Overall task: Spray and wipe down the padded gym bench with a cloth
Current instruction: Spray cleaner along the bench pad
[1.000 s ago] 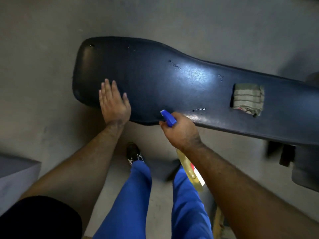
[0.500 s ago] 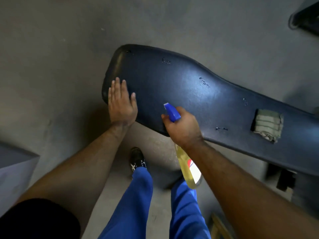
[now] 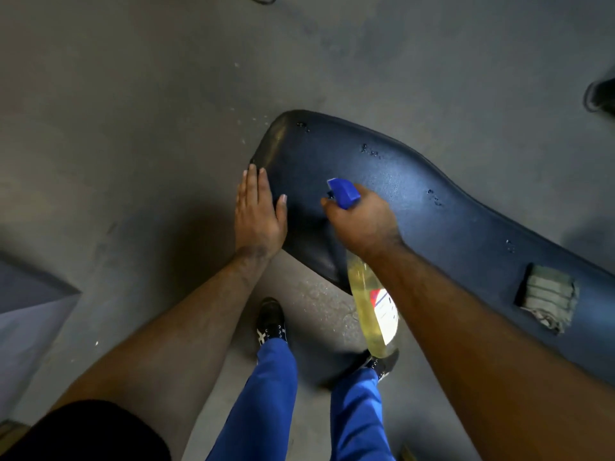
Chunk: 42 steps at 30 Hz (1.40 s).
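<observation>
Palm (image 3: 259,214) flat on bench (image 3: 432,207) edge

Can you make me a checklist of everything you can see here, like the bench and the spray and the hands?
Surface: dark blue padded bench, with small droplets in a few spots; no cleaned streak can be made out.
Job's things: spray bottle with yellow liquid and a blue nozzle, aimed at the bench; folded cloth lies on the bench, untouched.
Clutter: nothing seen on the bench besides the cloth.
Grips: left hand lies flat and open on the bench's rounded end; right hand is closed around the bottle's neck.
Cables: nothing seen.
Surroundings: grey floor with wet specks near the bench; a grey block at the left edge.
</observation>
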### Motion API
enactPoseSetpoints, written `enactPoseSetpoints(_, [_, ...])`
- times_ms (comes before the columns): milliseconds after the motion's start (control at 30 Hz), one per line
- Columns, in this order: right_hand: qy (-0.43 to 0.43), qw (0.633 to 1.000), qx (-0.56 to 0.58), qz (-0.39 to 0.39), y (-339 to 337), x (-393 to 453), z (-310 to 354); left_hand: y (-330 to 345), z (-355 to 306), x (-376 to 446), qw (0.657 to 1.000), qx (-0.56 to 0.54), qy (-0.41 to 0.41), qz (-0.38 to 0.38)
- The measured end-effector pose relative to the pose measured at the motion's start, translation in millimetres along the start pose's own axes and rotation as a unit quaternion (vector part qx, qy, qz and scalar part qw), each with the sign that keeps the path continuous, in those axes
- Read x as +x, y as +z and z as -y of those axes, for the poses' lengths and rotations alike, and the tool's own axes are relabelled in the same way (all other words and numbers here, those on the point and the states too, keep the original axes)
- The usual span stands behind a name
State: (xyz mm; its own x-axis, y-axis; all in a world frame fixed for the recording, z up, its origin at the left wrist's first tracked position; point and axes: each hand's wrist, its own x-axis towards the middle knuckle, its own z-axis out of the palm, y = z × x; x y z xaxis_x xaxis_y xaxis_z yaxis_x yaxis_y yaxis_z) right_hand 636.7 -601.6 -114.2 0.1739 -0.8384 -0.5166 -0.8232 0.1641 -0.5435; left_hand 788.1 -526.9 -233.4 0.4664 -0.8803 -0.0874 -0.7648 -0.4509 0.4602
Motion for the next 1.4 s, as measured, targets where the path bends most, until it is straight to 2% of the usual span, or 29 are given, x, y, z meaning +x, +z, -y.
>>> enactPoseSetpoints(133, [-0.041,0.998,-0.023,0.031,11,21,42,1,11,-7,0.999,-0.037,-0.013,-0.002])
enactPoseSetpoints(300, [-0.017,0.999,-0.040,0.021,28,38,62,7,10,-7,0.999,-0.033,-0.004,0.002])
enactPoseSetpoints(567, [-0.014,1.000,0.005,0.007,29,-3,30,-3,2,-10,1.000,-0.024,0.002,0.016])
enactPoseSetpoints(867, [0.036,0.999,-0.030,0.022,56,-44,-25,-5,2,-17,0.999,-0.009,0.010,0.030])
enactPoseSetpoints(1033, [0.042,0.997,0.067,-0.016,52,-56,-30,-17,-10,-20,0.999,-0.021,0.000,0.043])
enactPoseSetpoints(1167, [0.031,0.990,0.125,-0.054,31,-73,-28,-37,-31,-31,0.997,-0.032,0.037,0.062])
enactPoseSetpoints(1400, [0.015,0.972,0.226,-0.059,-20,-113,-43,-64,-75,-57,0.987,-0.067,0.082,0.123])
